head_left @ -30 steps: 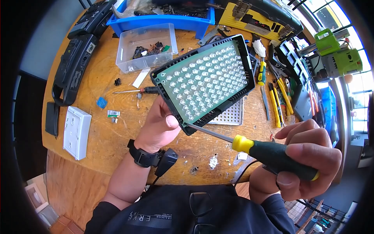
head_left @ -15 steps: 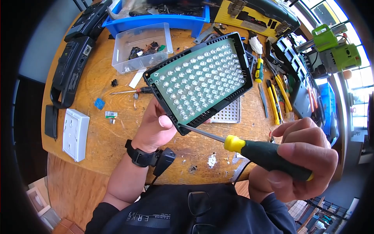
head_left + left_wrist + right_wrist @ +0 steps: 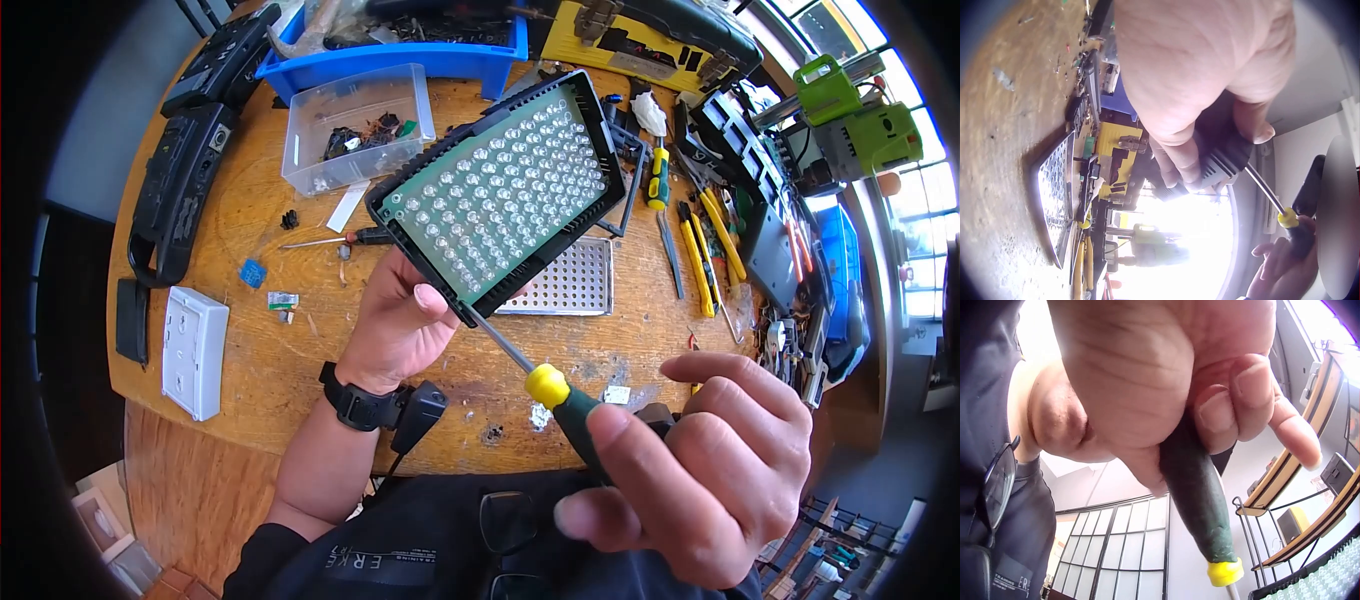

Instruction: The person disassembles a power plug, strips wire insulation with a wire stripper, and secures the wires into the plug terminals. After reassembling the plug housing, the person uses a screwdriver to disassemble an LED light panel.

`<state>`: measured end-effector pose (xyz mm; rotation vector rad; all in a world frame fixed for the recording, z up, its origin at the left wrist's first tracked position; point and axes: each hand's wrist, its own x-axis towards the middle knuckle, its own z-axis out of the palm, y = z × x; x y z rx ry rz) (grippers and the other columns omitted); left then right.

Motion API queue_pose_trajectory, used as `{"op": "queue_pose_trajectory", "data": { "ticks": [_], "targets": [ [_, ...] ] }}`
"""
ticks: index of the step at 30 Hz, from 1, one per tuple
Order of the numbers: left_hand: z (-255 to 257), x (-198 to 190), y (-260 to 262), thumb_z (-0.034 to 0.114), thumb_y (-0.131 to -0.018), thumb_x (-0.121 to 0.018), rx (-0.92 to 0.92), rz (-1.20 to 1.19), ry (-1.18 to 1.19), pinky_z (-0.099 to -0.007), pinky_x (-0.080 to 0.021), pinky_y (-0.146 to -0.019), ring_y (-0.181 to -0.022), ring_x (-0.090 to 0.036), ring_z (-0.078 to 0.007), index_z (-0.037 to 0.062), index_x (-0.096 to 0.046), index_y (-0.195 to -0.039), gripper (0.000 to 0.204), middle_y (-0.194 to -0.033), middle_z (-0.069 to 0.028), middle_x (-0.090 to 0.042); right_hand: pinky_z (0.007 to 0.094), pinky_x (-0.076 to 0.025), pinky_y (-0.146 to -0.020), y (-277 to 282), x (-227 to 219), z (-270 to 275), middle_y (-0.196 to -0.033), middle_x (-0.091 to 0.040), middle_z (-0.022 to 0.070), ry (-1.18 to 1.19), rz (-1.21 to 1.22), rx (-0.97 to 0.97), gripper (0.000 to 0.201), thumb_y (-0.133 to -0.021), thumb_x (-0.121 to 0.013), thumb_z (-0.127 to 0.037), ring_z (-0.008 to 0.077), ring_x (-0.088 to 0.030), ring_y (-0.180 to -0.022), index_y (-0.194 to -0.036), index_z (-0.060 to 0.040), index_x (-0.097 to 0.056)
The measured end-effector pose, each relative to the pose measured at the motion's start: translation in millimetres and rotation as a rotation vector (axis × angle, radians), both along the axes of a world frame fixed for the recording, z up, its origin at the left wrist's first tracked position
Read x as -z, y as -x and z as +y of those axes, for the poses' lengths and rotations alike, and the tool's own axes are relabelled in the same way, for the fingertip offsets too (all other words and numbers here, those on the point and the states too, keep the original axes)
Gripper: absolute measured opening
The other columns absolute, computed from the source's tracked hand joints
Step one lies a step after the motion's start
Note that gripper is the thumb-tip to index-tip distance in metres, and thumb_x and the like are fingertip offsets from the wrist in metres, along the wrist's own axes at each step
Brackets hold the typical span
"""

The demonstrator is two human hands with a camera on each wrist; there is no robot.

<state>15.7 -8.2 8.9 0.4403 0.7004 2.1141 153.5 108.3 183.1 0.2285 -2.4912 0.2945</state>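
Note:
My left hand [image 3: 395, 325] grips a black-framed LED light panel [image 3: 500, 185] by its near left corner, thumb along the edge. Rows of clear LEDs on a green board face up at me, the panel tilted above the bench. My right hand [image 3: 715, 470] holds a screwdriver [image 3: 548, 385] with a dark green and yellow handle. Its shaft runs to the panel's near corner, where the tip is hidden at the frame. In the right wrist view, fingers curl round the handle [image 3: 1194, 494] while one finger points away. The left wrist view shows the panel's ridged black side [image 3: 1222, 165].
Beneath the panel lies a perforated metal grille [image 3: 570, 280]. A clear plastic box [image 3: 310, 150] and blue bin [image 3: 400, 62] stand behind. Another screwdriver [image 3: 658, 180] and yellow-handled tools [image 3: 700, 260] lie right. A white plastic housing [image 3: 195, 350] sits left, near a blue piece [image 3: 253, 273].
My right hand has come left and nearer my body, swinging the screwdriver's handle down to a steeper angle. The panel has shifted slightly left and away, showing more of the grille.

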Motion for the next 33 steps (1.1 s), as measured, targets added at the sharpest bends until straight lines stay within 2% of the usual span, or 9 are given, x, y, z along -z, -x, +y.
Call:
{"op": "queue_pose_trajectory", "data": {
  "ticks": [2,3,5,9,11,15,23,29,33],
  "targets": [
    [-1,0,0,0.03,-0.073,-0.073,0.001,0.026,0.011,-0.0563,-0.039,-0.099,-0.122,-0.043,-0.0385,-0.0027,-0.031,-0.134,0.081,-0.135,-0.021,-0.041,0.0246,-0.043,-0.045,3,-5,0,-0.053,-0.041,0.0046,-0.016,0.058,-0.065,0.031,-0.072,-0.073,-0.021,0.0137,-0.045,-0.043,-0.098,-0.0058,-0.064],
    [-2,2,0,0.031,-0.073,-0.073,-0.007,0.012,0.01,-0.0561,-0.04,-0.098,-0.122,-0.043,-0.0383,-0.0027,-0.031,-0.134,0.081,-0.135,-0.021,-0.041,0.0242,-0.041,-0.043,16,25,38,-0.052,-0.04,0.003,-0.301,0.446,-0.488,0.034,-0.07,-0.073,-0.019,0.0133,-0.045,-0.043,-0.099,-0.0051,-0.062],
    [-2,3,0,0.031,-0.073,-0.073,-0.016,-0.002,0.009,-0.0558,-0.04,-0.098,-0.121,-0.044,-0.0382,-0.0027,-0.031,-0.134,0.082,-0.135,-0.0209,-0.041,0.0249,-0.04,-0.041,6,4,26,-0.052,-0.038,0.0024,-0.236,0.143,-0.387,0.034,-0.07,-0.072,-0.015,0.0136,-0.045,-0.043,-0.099,-0.0042,-0.059],
    [-1,4,-1,0.031,-0.072,-0.074,0.014,0.005,-0.006,-0.0553,-0.042,-0.097,-0.121,-0.044,-0.0378,-0.0024,-0.031,-0.135,0.083,-0.135,-0.0209,-0.041,0.0258,-0.04,-0.04,7,8,29,-0.052,-0.038,0.0031,-0.165,0.172,-0.494,0.036,-0.069,-0.07,-0.011,0.0141,-0.043,-0.043,-0.101,-0.0029,-0.057],
    [-1,4,0,0.031,-0.072,-0.074,0.019,0.01,-0.005,-0.0552,-0.042,-0.096,-0.121,-0.045,-0.0378,-0.0023,-0.03,-0.135,0.084,-0.135,-0.0209,-0.041,0.0334,-0.052,-0.054,-4,10,20,-0.051,-0.042,-0.0006,0.014,-0.004,-0.291,0.056,-0.079,-0.059,-0.054,0.0145,-0.045,-0.043,-0.101,-0.0031,-0.052],
    [-1,0,2,0.032,-0.071,-0.074,0.015,0.024,0.006,-0.0551,-0.043,-0.096,-0.12,-0.045,-0.0377,-0.0016,-0.031,-0.135,0.084,-0.135,-0.0207,-0.041,0.0371,-0.051,-0.054,-12,2,23,-0.051,-0.046,0.0022,0.172,-0.19,-0.158,0.072,-0.069,-0.064,-0.06,0.015,-0.047,-0.041,-0.105,0.0006,-0.05],
    [1,2,0,0.031,-0.071,-0.075,-0.026,0.0,0.006,-0.0547,-0.042,-0.096,-0.122,-0.043,-0.0372,-0.0009,-0.032,-0.135,0.084,-0.136,-0.0198,-0.04,0.0334,-0.05,-0.05,-7,19,18,-0.052,-0.046,0.0015,0.149,0.044,-0.172,0.038,-0.075,-0.071,-0.026,0.0142,-0.049,-0.044,-0.1,-0.0029,-0.054],
    [2,2,1,0.034,-0.074,-0.072,-0.021,0.043,-0.011,-0.0536,-0.043,-0.096,-0.121,-0.044,-0.0363,-0.0002,-0.032,-0.135,0.08,-0.135,-0.0191,-0.041,0.0283,-0.041,-0.045,-10,10,26,-0.056,-0.05,0.0048,0.233,-0.068,-0.1,0.057,-0.073,-0.072,-0.04,0.0157,-0.049,-0.047,-0.1,0.0062,-0.052],
    [6,2,1,0.036,-0.076,-0.07,-0.05,0.101,-0.008,-0.051,-0.045,-0.094,-0.121,-0.045,-0.0347,0.0002,-0.032,-0.135,0.079,-0.135,-0.0185,-0.041,0.0263,-0.038,-0.045,-3,7,33,-0.061,-0.053,0.0088,0.266,-0.119,-0.152,0.052,-0.071,-0.075,-0.027,0.0146,-0.049,-0.048,-0.1,0.0074,-0.05]
  ]
}}
